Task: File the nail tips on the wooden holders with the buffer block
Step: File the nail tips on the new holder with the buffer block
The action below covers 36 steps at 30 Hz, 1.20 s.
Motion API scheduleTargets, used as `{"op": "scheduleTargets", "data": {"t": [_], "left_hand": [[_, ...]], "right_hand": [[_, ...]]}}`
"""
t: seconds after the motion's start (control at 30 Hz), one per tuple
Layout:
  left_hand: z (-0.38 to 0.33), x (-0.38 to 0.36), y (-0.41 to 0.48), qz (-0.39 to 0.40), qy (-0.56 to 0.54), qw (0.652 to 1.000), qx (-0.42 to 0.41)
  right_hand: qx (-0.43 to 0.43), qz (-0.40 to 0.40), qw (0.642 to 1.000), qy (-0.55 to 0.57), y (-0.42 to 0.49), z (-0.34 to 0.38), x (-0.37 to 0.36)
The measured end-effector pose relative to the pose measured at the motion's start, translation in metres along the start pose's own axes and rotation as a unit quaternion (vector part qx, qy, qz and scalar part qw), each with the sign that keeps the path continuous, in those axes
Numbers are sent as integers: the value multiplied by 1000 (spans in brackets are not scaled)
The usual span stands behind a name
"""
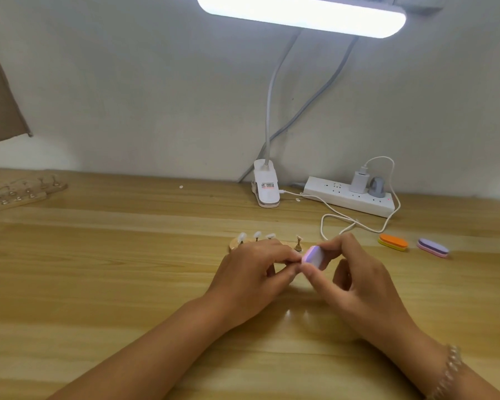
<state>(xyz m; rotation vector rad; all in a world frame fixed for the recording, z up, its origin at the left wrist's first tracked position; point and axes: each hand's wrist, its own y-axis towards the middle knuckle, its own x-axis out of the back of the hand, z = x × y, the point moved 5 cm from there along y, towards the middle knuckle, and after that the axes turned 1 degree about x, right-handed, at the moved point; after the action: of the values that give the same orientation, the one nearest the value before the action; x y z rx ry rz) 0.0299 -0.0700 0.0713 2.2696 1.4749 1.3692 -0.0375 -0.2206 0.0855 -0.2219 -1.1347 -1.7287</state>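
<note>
Dead ahead at twelve o'clock the lit lamp bar hangs over my wooden table, with its clip base by the wall. At one o'clock a white power strip holds a charger, its cable looping towards me. There is cardboard at ten.

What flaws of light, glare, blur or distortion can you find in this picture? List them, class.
Head view: the lamp bar is blown out to white; head view: small glare spots sit on the table mid-frame; head view: the buffer block looks washed out and soft; head view: the wooden holders at far left are blurred; head view: lens bending of the table's lines is slight.
</note>
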Motion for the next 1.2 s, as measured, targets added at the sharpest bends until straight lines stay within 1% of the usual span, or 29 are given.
{"op": "scheduleTargets", "data": {"t": [0.03, 0.1, 0.17, 0.2, 0.23, 0.33, 0.37, 0.47, 0.53, 0.57, 0.67, 0.73, 0.83, 0.9, 0.97, 1.0, 1.07, 1.13, 1.2], "left_hand": [[0, 0, 0, -3, 1, 1000, -3], [-1, 0, 1, 5, -3, 1000, 2], [0, 0, 0, 18, -10, 1000, 6], [1, 0, 0, 19, -12, 1000, 7], [2, -1, 0, 15, -13, 1000, 8], [4, -1, 1, -1, -16, 1000, 10], [4, -1, 0, -2, -16, 1000, 10], [4, -1, 0, 11, -18, 1000, 16], [4, -1, 0, 16, -12, 1000, 16], [4, -1, 0, 13, -13, 1000, 15], [2, -1, 0, 1, -7, 1000, 13], [1, -1, -1, -3, -4, 1000, 9], [2, 0, -1, 11, -4, 1000, 13], [2, -1, 0, 12, -7, 1000, 11], [2, -1, 0, 5, -7, 1000, 4], [1, -1, 0, 5, -5, 1000, 0], [0, -1, -1, 10, -3, 1000, -6], [0, 0, -1, 16, 8, 1000, -6], [2, -1, -1, 18, 13, 1000, -2]], "right_hand": [[-9, -9, 1000, 0, 1, -2, 1], [18, -9, 999, -26, -1, 3, 1], [58, 22, 997, -47, -7, 13, -4], [64, 33, 996, -44, -8, 14, -6], [54, 33, 997, -34, -7, 12, -6], [-13, 0, 1000, 6, 1, -2, 0], [-19, -7, 1000, 3, 2, -3, 2], [32, 5, 999, -37, -4, 8, -2], [51, 25, 998, -28, -7, 11, -5], [41, 24, 999, -15, -6, 10, -5], [-19, -15, 1000, 18, 1, -3, 2], [-2, -18, 1000, -3, 0, 0, 2], [52, 19, 998, -22, -6, 11, -5], [24, 15, 1000, 5, -3, 6, -3], [-23, -8, 999, 28, 2, -4, 1], [-32, -17, 999, 24, 3, -6, 3], [-13, -24, 1000, -1, 1, -2, 4], [14, -6, 1000, -13, -4, 6, 0], [18, 15, 1000, 0, -4, 7, -3]]}}
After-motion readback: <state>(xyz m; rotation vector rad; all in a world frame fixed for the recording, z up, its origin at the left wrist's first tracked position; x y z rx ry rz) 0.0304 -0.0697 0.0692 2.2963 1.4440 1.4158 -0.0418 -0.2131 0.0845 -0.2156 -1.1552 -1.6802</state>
